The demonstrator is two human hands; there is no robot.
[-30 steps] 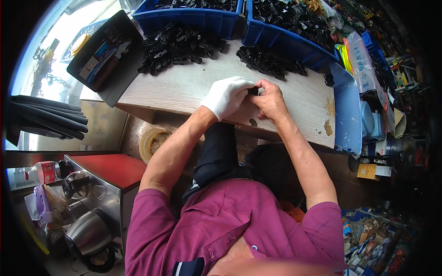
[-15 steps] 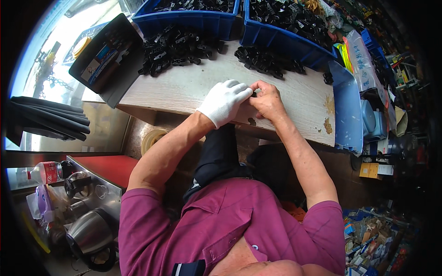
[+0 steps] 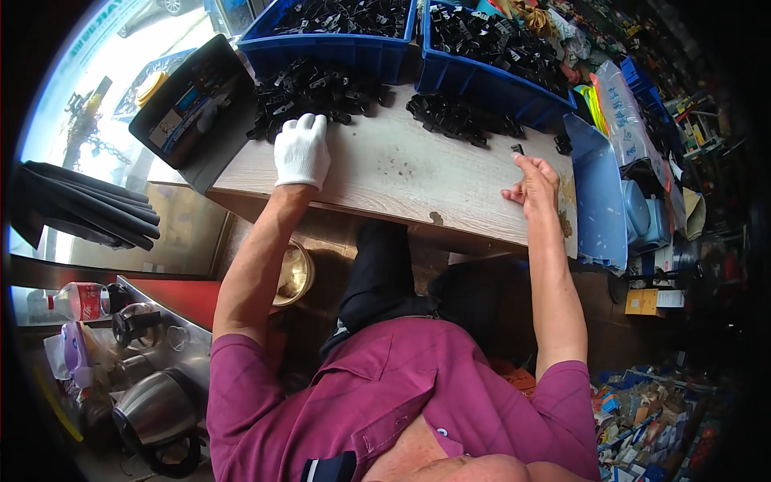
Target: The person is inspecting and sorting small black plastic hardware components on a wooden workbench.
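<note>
My left hand [image 3: 303, 154], in a white knit glove, reaches to the near edge of a heap of small black plastic parts [image 3: 309, 87] on the left of the table. Its back is toward me and the fingers bend down, so their tips and anything under them are hidden. Bare, my right hand [image 3: 538, 185] hovers over the table's right part. A small black plastic part [image 3: 517, 149] shows at the tips of its thumb and forefinger, while the other fingers curl loosely. Beyond it lies a second heap of black parts [image 3: 458, 119].
Two blue bins [image 3: 329, 46] full of black parts stand along the table's back. A propped tablet [image 3: 189, 104] is at the left, and a light blue plastic panel [image 3: 598, 193] borders the right edge. One loose black part [image 3: 563, 144] lies near that panel. Below stands a round bucket [image 3: 299, 277].
My hands, together over the front middle of the table before, have parted. The left went to the left heap; the right moved right with a small black part at its fingertips.
</note>
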